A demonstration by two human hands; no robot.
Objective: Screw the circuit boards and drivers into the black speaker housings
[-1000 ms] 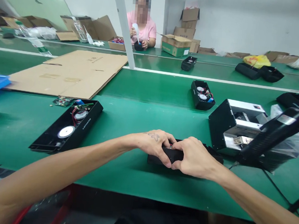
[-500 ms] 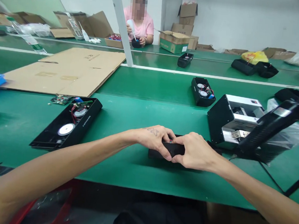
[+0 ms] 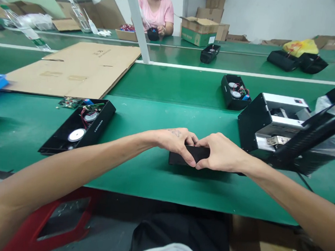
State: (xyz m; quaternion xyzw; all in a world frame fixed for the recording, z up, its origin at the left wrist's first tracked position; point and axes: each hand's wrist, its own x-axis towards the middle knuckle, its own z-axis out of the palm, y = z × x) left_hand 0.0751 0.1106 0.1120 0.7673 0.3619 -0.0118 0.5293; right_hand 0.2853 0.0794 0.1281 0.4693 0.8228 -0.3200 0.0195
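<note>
Both my hands grip a long black speaker housing (image 3: pixel 179 158) that lies on the green table (image 3: pixel 140 177) in front of me. My left hand (image 3: pixel 176 141) curls over its top and front from the left, fingers closed on it. From the right, my right hand (image 3: pixel 221 155) wraps the same housing, thumb touching the left thumb. Most of the housing is hidden under the hands. An open black speaker case (image 3: pixel 78 128) with two round drivers and red wires lies to the left.
A black-and-white machine (image 3: pixel 272 124) with a black arm (image 3: pixel 315 127) stands at the right. A smaller open speaker case (image 3: pixel 235 92) sits behind it. A cardboard sheet (image 3: pixel 73 69) lies at the far left. A person in pink (image 3: pixel 156 10) works across the table. A red stool (image 3: pixel 61 217) is below.
My hands stay locked on the housing. The view has tilted down and the hands sit higher in frame; the stool and my lap now show.
</note>
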